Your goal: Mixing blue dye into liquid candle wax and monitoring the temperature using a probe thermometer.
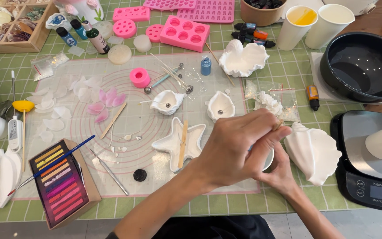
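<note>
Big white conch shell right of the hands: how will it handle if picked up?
The conch shell looks rigid and glossy, so probably slippery. Its rounded, tapered body may rock or roll when pushed. It looks like ceramic or plaster, so likely fragile and fairly heavy.

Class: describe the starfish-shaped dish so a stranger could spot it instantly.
Start at the translucent mat with pink rings in the table's centre. Near its lower edge, beside the left hand, lies the white starfish dish. Unlike the neighbouring shell dishes, it has five arms and a wooden stick across it.

Counter [288, 71] with green grid cover. On it: translucent mat [138, 115] centre, pastel box [63, 183] near left, kitchen scale [370, 163] right, black bowl [363, 66] far right, possibly on paper.
</note>
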